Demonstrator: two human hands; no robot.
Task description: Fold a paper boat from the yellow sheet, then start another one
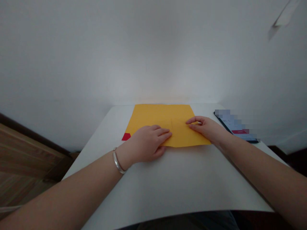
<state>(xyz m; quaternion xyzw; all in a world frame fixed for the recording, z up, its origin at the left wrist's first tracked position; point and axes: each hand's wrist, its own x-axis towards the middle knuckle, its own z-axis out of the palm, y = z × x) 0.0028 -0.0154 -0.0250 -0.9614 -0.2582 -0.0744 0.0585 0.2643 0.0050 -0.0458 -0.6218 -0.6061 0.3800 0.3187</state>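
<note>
Two empty open hands, left (pixel 146 143), right (pixel 206 127), on yellow paper (pixel 165 116), red scrap (pixel 126 137) half-hidden

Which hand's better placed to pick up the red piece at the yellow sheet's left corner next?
Left, probably. The left hand rests on the yellow sheet close beside the red piece. The right hand is at the sheet's right side, farther away, with the sheet between.

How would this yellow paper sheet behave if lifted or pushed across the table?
The yellow paper sheet looks thin, so it would probably droop when lifted, likely bending at its crease. On the smooth white table, a push would likely slide it.
</note>
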